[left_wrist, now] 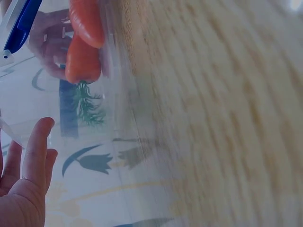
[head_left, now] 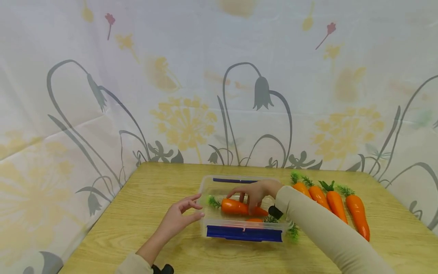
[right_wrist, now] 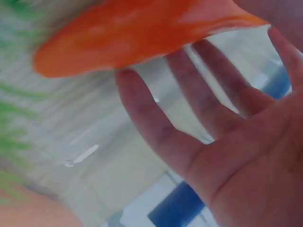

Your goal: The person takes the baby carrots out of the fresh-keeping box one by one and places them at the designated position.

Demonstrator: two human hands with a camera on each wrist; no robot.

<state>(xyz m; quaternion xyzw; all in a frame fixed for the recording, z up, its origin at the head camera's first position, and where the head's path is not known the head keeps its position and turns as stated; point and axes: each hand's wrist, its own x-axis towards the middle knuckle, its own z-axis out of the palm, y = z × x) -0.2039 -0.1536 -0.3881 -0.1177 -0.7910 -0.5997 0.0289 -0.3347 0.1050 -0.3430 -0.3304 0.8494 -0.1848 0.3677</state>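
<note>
An orange carrot (head_left: 234,206) with a green leafy top lies lengthwise inside a clear plastic box (head_left: 204,190) with blue latches. My right hand (head_left: 254,192) reaches down into the box over this carrot, thumb on the near side and fingers along the far side. In the right wrist view, the fingertips meet the edge of the carrot (right_wrist: 132,38) and the thumb crosses its narrow end. A second carrot (head_left: 254,220) lies in the box near the front wall, partly hidden by it. At the box's left wall, my left hand (head_left: 178,215) has its fingers spread and holds nothing.
Several more carrots (head_left: 337,205) lie side by side on the wooden table (head_left: 164,182) to the right of the box, partly behind my right sleeve (head_left: 321,222). A flower-printed cloth (head_left: 191,76) hangs behind the table.
</note>
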